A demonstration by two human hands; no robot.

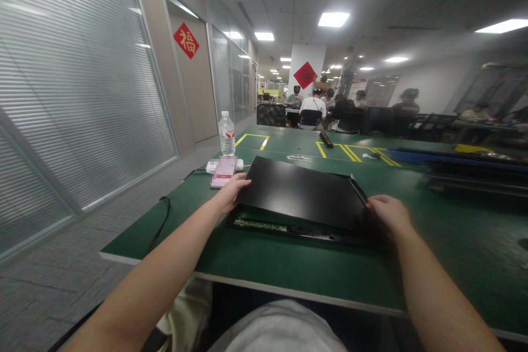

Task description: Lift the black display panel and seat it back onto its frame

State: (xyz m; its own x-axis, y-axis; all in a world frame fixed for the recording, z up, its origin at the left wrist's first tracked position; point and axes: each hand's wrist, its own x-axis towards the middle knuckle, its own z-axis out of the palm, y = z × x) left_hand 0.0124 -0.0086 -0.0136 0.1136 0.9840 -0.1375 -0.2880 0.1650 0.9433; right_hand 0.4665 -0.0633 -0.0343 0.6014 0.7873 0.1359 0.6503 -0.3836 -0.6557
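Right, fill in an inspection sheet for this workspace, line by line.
Surface: green table, marked with yellow tape.
Job's things: black panel, tilted; a circuit board shows past its near edge.
Clutter: bottle and phone at left; a dark bar beyond the panel; a blurred stack at right.
Grips: left grip holds the panel's left edge; right grip is at the right end, exact hold unclear.
Cables: black cord or strap near the table's left edge.
Surroundings: seated people in the background; blinds at left; red sign on a door.
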